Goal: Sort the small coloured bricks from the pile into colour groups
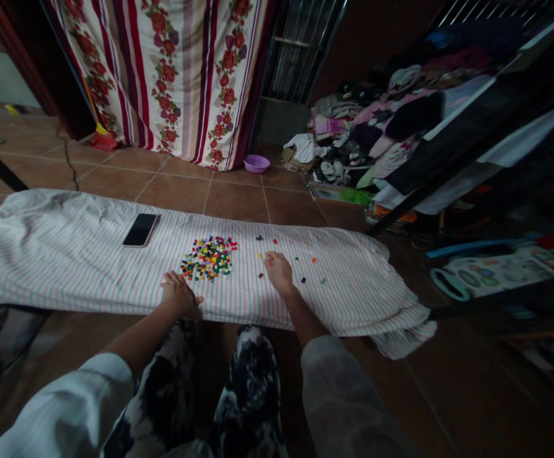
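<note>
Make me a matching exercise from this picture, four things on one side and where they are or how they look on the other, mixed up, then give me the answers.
1. Phone
2. Basin
3. Pile of small pieces
4. Right hand

A. On the floor, near the curtain
B. Among the spaced-out pieces
C. Black-faced, lying on striped cloth
D. Heaped in many colours

Pairs: 1-C, 2-A, 3-D, 4-B

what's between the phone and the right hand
The head view shows a pile of small multicoloured pieces there, then a few loose pieces nearer the right hand.
</note>
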`<state>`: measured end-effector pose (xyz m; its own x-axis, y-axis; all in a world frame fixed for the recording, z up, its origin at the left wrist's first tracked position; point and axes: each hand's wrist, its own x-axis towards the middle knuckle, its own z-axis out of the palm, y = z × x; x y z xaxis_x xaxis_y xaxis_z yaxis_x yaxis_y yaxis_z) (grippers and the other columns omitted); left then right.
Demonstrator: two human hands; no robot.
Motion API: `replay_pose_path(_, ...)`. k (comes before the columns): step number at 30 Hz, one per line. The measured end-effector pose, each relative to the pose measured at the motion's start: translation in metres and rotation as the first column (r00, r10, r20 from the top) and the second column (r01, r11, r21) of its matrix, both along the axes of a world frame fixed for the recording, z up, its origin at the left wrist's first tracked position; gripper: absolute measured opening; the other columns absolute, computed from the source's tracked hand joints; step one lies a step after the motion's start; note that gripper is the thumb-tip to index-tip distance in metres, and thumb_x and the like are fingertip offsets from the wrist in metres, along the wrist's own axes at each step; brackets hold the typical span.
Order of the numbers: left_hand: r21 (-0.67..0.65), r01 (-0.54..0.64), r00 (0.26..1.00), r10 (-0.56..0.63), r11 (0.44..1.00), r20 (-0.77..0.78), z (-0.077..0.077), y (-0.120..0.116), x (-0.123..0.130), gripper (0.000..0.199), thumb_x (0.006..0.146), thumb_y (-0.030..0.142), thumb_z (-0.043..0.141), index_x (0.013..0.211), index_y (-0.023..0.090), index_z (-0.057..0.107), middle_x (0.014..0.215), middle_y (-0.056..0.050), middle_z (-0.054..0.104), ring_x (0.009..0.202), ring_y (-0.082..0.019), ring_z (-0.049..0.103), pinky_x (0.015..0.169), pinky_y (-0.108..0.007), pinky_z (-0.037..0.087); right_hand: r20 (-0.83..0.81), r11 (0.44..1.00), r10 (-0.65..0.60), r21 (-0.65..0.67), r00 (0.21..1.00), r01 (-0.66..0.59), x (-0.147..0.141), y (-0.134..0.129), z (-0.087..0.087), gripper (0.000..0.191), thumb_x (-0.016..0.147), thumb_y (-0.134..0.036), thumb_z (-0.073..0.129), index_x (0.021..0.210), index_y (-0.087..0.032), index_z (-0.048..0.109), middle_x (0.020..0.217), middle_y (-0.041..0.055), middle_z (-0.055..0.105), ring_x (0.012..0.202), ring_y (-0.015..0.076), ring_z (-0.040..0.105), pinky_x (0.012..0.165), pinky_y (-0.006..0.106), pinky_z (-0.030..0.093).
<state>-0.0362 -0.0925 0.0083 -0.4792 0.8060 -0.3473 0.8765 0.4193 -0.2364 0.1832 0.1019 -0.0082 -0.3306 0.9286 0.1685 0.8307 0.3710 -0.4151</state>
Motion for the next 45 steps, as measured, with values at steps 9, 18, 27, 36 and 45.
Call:
replay_pose_path(9,0.018,-0.031,0.999,0.030,0.999,0.042,0.000,0.001,-0.001,0.091,0.085,0.056,0.041,0.141,-0.014,0.024,0.147,-0.040,0.019,0.138,-0.052,0.021,0.102,-0.054,0.033,-0.076,0.937,0.323,-0.113,0.943,-0.330,-0.057,-0.061,-0.004,0.024,0.090,-0.019,0.049,0.106,-0.023,0.067,0.101,0.0029,0.065,0.092,0.0135,0.059,0.084,0.023,0.043)
replay_pose_path(18,0.019,-0.022,0.999,0.021,1.000,0.032,0.005,0.001,0.002,0.090,0.086,0.056,0.041,0.141,-0.013,0.025,0.146,-0.041,0.019,0.138,-0.052,0.022,0.101,-0.055,0.033,-0.016,0.922,0.356,-0.161,0.934,-0.353,-0.089,-0.094,-0.001,0.025,0.093,-0.025,0.049,0.112,-0.025,0.065,0.108,0.0049,0.062,0.098,0.0162,0.059,0.081,0.025,0.044)
replay_pose_path(27,0.008,0.008,1.000,-0.008,1.000,0.002,0.005,-0.001,0.002,0.088,0.087,0.055,0.037,0.140,-0.014,0.027,0.145,-0.041,0.023,0.136,-0.053,0.025,0.098,-0.054,0.036,0.009,0.946,0.289,-0.157,0.957,-0.284,-0.099,-0.102,-0.005,0.026,0.093,-0.026,0.050,0.115,-0.026,0.063,0.111,0.0050,0.062,0.103,0.0175,0.058,0.084,0.026,0.045)
replay_pose_path(36,0.036,0.053,0.997,-0.050,0.998,-0.059,0.005,-0.005,0.002,0.088,0.086,0.055,0.037,0.138,-0.016,0.030,0.142,-0.043,0.028,0.133,-0.052,0.031,0.094,-0.053,0.039,-0.006,0.952,0.281,-0.122,0.960,-0.279,-0.100,-0.101,-0.010,0.018,0.093,-0.025,0.049,0.102,-0.029,0.063,0.108,0.0016,0.062,0.101,0.0161,0.057,0.083,0.026,0.044)
replay_pose_path(45,0.104,0.046,0.999,-0.044,0.994,-0.025,-0.002,-0.005,0.000,0.087,0.085,0.053,0.039,0.137,-0.016,0.031,0.141,-0.043,0.031,0.132,-0.054,0.030,0.093,-0.055,0.038,-0.089,0.953,0.278,-0.095,0.956,-0.286,-0.091,-0.100,-0.006,0.015,0.094,-0.025,0.045,0.102,-0.026,0.058,0.104,0.0012,0.065,0.099,0.0149,0.059,0.083,0.025,0.043)
